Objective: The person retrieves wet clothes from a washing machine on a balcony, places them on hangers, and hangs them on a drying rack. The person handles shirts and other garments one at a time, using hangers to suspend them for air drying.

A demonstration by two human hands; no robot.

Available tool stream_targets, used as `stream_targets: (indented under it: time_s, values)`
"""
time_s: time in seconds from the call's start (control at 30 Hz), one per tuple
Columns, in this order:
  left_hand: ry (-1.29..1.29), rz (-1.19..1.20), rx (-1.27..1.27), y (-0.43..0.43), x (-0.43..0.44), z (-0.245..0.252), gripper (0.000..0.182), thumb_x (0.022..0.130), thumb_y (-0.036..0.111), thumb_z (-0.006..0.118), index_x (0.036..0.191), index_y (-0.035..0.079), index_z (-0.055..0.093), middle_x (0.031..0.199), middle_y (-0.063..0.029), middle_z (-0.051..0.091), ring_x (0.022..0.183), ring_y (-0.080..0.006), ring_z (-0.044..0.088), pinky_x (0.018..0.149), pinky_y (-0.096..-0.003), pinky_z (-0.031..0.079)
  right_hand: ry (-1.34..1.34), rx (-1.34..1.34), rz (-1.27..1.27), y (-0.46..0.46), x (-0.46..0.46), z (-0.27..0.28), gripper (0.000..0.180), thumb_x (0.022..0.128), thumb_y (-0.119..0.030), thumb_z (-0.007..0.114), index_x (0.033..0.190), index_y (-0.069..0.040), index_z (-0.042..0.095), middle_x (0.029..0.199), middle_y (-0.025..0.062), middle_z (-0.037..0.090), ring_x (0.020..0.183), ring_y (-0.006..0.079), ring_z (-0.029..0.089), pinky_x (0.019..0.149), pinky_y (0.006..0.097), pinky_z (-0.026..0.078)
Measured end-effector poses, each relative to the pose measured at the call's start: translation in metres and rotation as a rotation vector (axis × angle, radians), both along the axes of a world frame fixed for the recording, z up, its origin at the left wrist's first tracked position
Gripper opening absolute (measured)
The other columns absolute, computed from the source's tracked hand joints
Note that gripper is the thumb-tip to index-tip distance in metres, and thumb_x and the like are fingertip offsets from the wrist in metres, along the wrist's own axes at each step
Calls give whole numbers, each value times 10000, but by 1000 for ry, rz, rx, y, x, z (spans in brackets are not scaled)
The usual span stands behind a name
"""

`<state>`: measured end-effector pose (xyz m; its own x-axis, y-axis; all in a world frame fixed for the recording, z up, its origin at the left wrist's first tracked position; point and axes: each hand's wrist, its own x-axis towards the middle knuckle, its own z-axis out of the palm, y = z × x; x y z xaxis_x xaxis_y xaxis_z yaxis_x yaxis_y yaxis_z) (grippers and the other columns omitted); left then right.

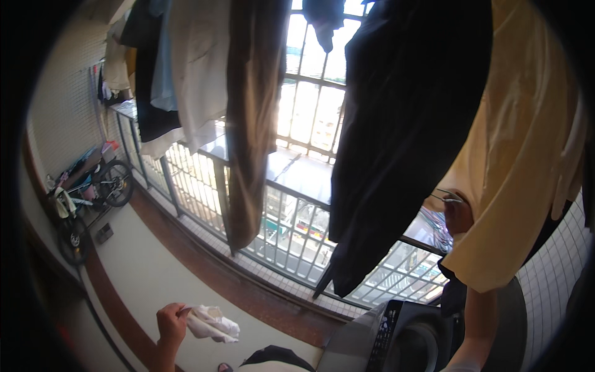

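Note:
A crumpled white cloth (213, 322) hangs from the pinched fingers of my left hand (172, 322), low over the pale floor. My right hand (458, 215) is raised among the hanging clothes and grips a thin metal wire piece (450, 195), perhaps part of a hanger. Yellow cloth (516, 195) drapes in front of the right forearm and hides part of it. Black trousers (399, 130) hang just left of that hand, and brown trousers (251, 121) hang further left.
Below the right arm stands a top-loading washing machine (386, 335). A barred balcony railing (297, 223) with a ledge (297, 174) runs across. More garments (197, 69) hang at upper left. A bicycle (114, 183) leans by the left wall. Bundled coloured hangers (437, 228) lie beyond the right hand.

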<state>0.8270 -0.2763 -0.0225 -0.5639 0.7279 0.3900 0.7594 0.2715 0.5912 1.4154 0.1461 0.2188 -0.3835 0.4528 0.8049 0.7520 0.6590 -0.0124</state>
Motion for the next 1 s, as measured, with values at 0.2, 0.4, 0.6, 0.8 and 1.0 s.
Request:
stream_targets:
  time_s: [0.2,0.4,0.6,0.8,1.0]
  values:
    - [-152,-114,139,-6,-64,41,136,905,128,760,966,7,745,844,-137,721,742,-288,694,674,-357,542,196,-469,115,-147,-112,-24,295,1040,-256,578,973,15,675,847,120,667,778,205,645,717,346,487]
    - [-608,-212,75,-35,-144,85,115,1012,142,672,1041,42,720,888,-16,725,824,-77,633,755,-268,516,-149,-643,-25,-240,-149,-123,277,973,-216,501,807,-26,614,819,156,624,769,318,579,742,438,437]
    - [-287,-358,-36,-71,-210,96,137,1007,150,667,1072,37,709,900,-66,730,825,-134,669,758,-297,525,-264,-1113,-91,-320,-246,-227,275,1024,-286,629,1112,-30,677,906,41,623,805,135,507,717,343,471]
    - [-205,-367,-117,-92,-254,112,141,988,123,638,1058,15,694,948,-152,737,884,-319,707,797,-378,542,1350,-1250,1071,-369,-450,-212,480,1062,-331,457,646,-132,323,574,-6,258,515,94,247,479,287,230]
    - [-283,-271,-130,-106,-278,135,120,1011,132,630,1049,37,691,877,-55,711,820,-127,639,766,-299,508,1523,-1114,1658,-388,-630,-149,423,986,-268,408,607,-139,270,581,4,215,525,140,221,510,337,221]
